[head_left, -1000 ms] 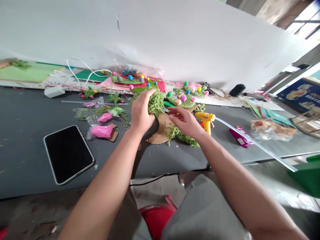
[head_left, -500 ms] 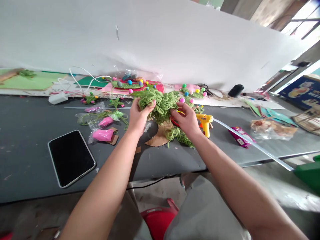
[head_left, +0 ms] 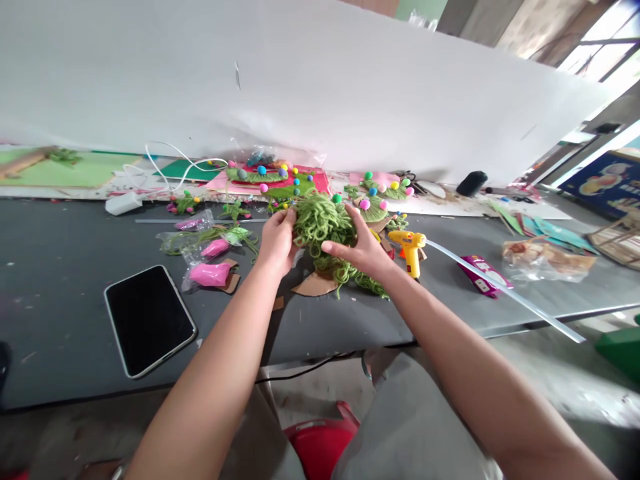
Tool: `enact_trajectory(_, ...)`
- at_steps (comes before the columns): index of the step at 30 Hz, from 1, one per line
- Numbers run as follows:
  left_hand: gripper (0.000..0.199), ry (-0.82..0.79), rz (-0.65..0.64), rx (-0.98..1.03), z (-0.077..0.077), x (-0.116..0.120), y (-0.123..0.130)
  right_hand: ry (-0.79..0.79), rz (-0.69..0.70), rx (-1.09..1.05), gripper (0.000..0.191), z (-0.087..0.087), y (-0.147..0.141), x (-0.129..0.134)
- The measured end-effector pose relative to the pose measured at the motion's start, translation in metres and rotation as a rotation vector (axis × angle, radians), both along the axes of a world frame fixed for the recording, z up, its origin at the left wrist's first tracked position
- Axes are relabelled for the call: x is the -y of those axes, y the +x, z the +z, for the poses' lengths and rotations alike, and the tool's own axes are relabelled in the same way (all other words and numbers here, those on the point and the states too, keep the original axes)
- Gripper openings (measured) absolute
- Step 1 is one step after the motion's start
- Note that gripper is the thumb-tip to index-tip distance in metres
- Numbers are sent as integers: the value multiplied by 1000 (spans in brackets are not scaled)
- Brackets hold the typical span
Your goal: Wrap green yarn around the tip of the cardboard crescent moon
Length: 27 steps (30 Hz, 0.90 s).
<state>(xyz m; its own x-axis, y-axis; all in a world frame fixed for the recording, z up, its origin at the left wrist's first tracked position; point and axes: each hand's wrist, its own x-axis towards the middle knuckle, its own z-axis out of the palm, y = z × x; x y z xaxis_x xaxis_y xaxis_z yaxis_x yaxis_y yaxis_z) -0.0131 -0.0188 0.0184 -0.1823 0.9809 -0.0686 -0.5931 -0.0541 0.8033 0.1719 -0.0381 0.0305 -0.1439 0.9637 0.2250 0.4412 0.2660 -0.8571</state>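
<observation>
A bundle of looped green yarn [head_left: 323, 220] is held above the dark table between both hands. My left hand [head_left: 280, 241] grips its left side, thumb and fingers closed on the strands. On the right side, my right hand [head_left: 361, 245] is curved round the bundle, thumb toward the front and fingers behind it. Below lie a cut piece of brown cardboard [head_left: 315, 285] and more loose green yarn [head_left: 367, 280]. A yellow glue gun [head_left: 411, 250] stands just right of my right hand, with a long clear glue stick [head_left: 505, 290] reaching from its back.
A tablet [head_left: 150, 320] lies at the left front, near pink packets [head_left: 210, 274]. Green pieces with coloured pompoms [head_left: 260, 175] line the back by the white board. Farther right are a purple packet [head_left: 484, 275] and a clear bag [head_left: 547, 259].
The yarn bundle has been turned and gathered into a rounder shape. My right hand has shifted left and now spreads round its side. The view has moved slightly.
</observation>
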Motion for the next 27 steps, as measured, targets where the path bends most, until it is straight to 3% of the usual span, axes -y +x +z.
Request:
enact_trajectory(2, 26, 27, -102, 1, -1, 3, 1, 37, -21, 34, 103, -4, -5, 0)
enact_trajectory(5, 49, 228, -243, -119, -2, 9, 0, 86, -11, -40, 83, -12, -6, -4)
enact_trajectory(8, 84, 389, -220, -400, -3, 12, 1, 71, -11, -20, 85, -11, -3, -5)
enact_trajectory(9, 83, 415, -170, -473, -3, 12, 1, 74, -16, 13, 85, -9, -3, -4)
enact_trajectory(12, 46, 446, 2, -532, -4, 8, 1, 138, 5, 82, 75, 0, -6, 1)
enact_trajectory(14, 28, 364, 89, -436, -6, 4, 1, 151, 7, 102, 66, 5, -9, 3)
enact_trajectory(18, 17, 107, 205, -163, -9, -4, 0, 119, 82, 80, 58, 8, -11, 1)
enact_trajectory(21, 19, 10, 199, -28, -6, -7, -2, 135, 97, 65, 55, 6, -8, -3)
enact_trajectory(27, 14, -165, -19, 193, 4, -8, -10, 84, -24, 83, 53, -3, -2, -16)
